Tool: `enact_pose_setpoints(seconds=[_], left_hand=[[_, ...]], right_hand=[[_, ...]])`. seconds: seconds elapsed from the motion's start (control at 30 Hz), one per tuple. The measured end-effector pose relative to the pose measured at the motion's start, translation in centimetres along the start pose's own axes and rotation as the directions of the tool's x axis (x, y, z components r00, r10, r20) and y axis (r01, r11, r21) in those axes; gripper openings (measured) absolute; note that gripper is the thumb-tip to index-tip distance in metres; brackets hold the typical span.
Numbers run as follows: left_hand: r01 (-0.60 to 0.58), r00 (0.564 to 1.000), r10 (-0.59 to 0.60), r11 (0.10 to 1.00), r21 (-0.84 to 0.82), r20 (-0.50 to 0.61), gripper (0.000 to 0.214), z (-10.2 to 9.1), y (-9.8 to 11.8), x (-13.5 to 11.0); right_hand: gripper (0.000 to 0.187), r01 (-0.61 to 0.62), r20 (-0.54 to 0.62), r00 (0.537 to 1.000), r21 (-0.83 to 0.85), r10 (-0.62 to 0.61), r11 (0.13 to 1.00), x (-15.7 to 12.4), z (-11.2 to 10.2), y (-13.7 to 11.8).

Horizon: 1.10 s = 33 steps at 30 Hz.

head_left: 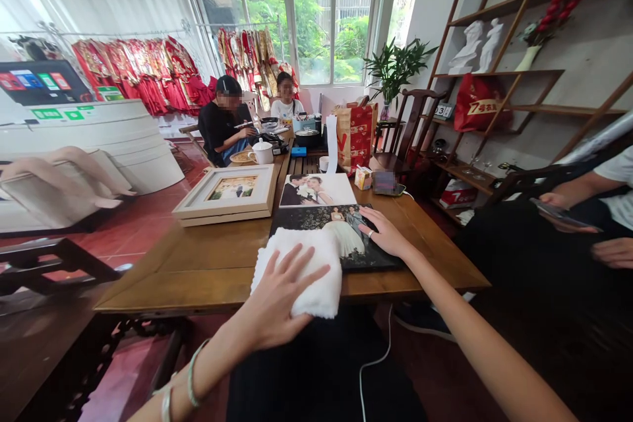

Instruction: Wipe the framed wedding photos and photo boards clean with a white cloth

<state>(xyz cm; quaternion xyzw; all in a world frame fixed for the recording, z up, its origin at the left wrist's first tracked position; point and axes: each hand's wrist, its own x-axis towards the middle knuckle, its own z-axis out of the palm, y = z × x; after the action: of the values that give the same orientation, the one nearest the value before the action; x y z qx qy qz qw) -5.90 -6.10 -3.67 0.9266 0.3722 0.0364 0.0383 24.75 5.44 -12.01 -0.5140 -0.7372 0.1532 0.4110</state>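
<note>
My left hand [284, 300] lies palm down with spread fingers on a folded white cloth [324, 264]. The cloth covers the near left part of a dark wedding photo panel [301, 216] and reaches past the table's front edge. On the panel's right side rests my right hand [383, 232], its fingers stretched out over the edge and a ring on one of them. The panel's picture shows a couple, one in a long white dress. Just behind it lies a paler wedding photo print [341, 188].
Framed photo [230, 188] lies at left on the wooden table [198, 264]. Farther back are a white teapot [262, 150], paper bag [356, 135], small box [363, 177] and phone [388, 183]. Two people sit beyond; another person's hand [568, 201] is at right. A white cable [363, 376] hangs below.
</note>
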Motion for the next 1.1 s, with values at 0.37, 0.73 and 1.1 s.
enact_pose_setpoints(seconds=[0.37, 0.73, 1.1], left_hand=[[0.069, 0.995, -0.065, 0.996, 0.058, -0.078, 0.062, 0.0, -3.2, 5.7], [0.238, 0.961, -0.222, 0.968, 0.085, -0.165, 0.051, 1.0, -5.9, 10.6], [0.052, 0.985, -0.051, 0.999, 0.004, -0.166, 0.062, 2.6, 3.2, 6.6]], right_hand=[[0.044, 0.024, 0.021, 0.999, 0.019, -0.024, 1.0, 0.4, -0.4, 0.5], [0.043, -0.009, -0.005, 1.0, 0.082, 0.009, 0.997, 0.2, -0.3, 0.6], [0.044, -0.025, -0.027, 0.999, 0.135, 0.029, 0.99, 0.4, -0.2, 1.0]])
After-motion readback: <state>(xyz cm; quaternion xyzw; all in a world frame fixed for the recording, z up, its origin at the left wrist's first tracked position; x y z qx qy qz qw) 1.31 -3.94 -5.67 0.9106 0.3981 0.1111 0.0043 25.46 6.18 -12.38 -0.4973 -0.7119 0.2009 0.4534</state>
